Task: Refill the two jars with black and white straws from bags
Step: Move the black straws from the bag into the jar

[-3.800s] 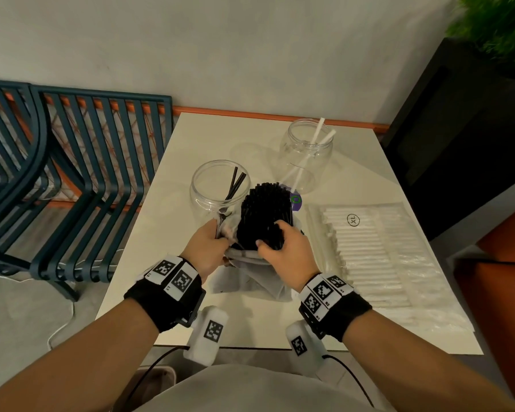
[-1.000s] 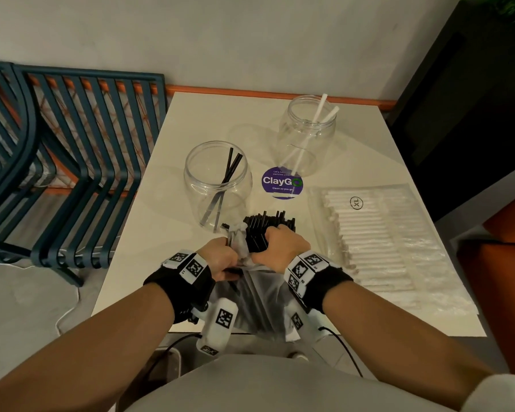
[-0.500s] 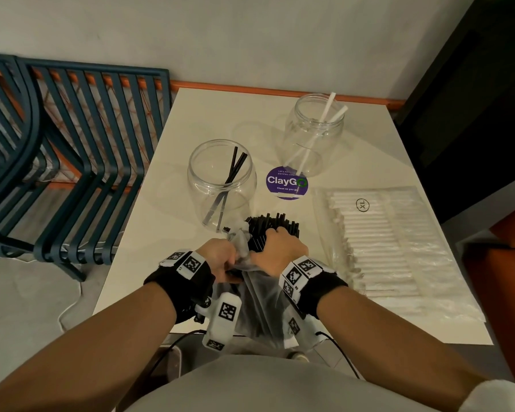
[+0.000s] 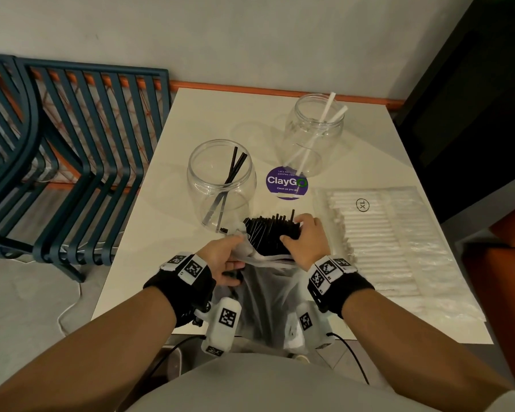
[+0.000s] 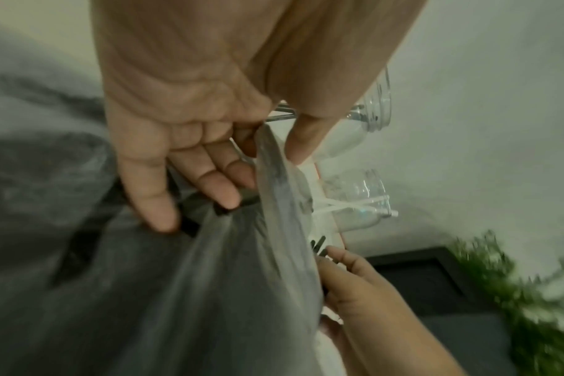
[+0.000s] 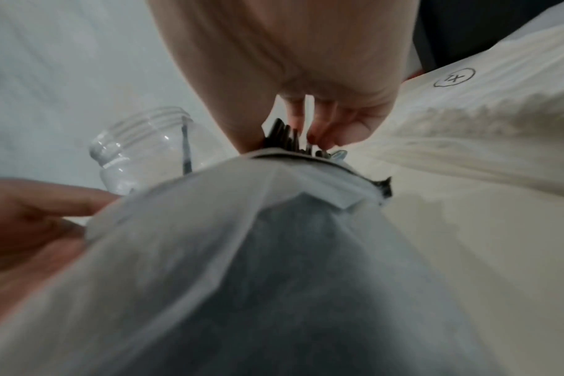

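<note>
At the table's near edge, left hand (image 4: 225, 257) pinching the clear bag (image 4: 265, 292), right hand (image 4: 306, 239) clamped round black straws (image 4: 268, 233).

Dim indoor light, soft shadows, head view sharp but edge-warped, both wrist views motion-blurred

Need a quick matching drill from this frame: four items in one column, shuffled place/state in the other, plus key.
1. near jar
2. far jar
3. bag of white straws
4. bundle of black straws

A. gripped by the right hand
B. lies flat at the table's right
C. holds two white straws
D. holds a few black straws

Pairs: 1-D, 2-C, 3-B, 4-A
</note>
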{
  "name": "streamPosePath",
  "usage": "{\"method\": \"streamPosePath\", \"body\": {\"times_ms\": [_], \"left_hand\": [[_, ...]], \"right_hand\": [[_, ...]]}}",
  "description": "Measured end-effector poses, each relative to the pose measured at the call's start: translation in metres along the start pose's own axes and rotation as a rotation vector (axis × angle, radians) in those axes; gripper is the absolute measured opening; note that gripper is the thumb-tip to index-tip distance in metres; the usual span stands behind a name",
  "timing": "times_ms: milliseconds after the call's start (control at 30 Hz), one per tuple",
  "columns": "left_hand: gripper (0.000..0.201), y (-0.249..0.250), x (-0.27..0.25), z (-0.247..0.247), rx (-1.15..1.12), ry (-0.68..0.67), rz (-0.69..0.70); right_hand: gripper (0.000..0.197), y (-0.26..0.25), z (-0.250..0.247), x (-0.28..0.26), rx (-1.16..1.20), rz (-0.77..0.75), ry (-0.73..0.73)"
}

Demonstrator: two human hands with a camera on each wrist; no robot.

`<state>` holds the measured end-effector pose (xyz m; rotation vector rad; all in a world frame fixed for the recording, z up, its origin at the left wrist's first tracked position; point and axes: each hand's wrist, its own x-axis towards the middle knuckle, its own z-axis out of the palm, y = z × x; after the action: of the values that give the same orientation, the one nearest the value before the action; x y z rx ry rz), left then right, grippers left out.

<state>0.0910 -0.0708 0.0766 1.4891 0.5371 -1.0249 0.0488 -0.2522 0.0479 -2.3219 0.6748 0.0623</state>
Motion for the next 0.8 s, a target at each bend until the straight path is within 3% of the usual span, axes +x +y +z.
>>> {"method": "streamPosePath", "body": {"times_ms": [133,233,300,367,433,500,600,667,733,800], "left_hand": [[0.021,-0.003,0.009,-0.005,0.304,0.102,0.157],[0.032,-0.004,0.019,-0.020,0.669,0.218,0.347],[0.059,-0.006,0.023,-0.026,0.726,0.290,0.326],[0.092,-0.007,0.024,-0.024,0.719,0.234,0.261],[0.103,-0.007,0.027,-0.020,0.700,0.141,0.237],[0.101,-0.007,0.030,-0.016,0.717,0.132,0.237],[0.110,-0.005,0.035,-0.014,0.743,0.141,0.233],[0.103,-0.003,0.036,-0.014,0.772,0.134,0.244],[0.101,-0.002,0.036,-0.017,0.794,0.101,0.241],[0.111,-0.006,0.033,-0.018,0.844,0.062,0.221]], "right_hand": [[0.085,0.015,-0.002,-0.006,-0.022,0.073,0.046],[0.101,0.024,-0.007,-0.012,0.144,0.194,-0.056],[0.110,0.028,-0.012,-0.018,0.249,0.289,-0.231],[0.118,0.030,-0.014,-0.025,0.265,0.334,-0.441],[0.119,0.029,-0.012,-0.029,0.165,0.290,-0.518],[0.117,0.031,-0.006,-0.026,0.109,0.241,-0.454],[0.099,0.034,0.003,-0.017,0.200,0.259,-0.409],[0.085,0.039,0.007,-0.013,0.294,0.304,-0.437],[0.098,0.056,0.017,-0.006,0.360,0.297,-0.426],[0.107,0.081,0.030,0.003,0.411,0.256,-0.426]]}}
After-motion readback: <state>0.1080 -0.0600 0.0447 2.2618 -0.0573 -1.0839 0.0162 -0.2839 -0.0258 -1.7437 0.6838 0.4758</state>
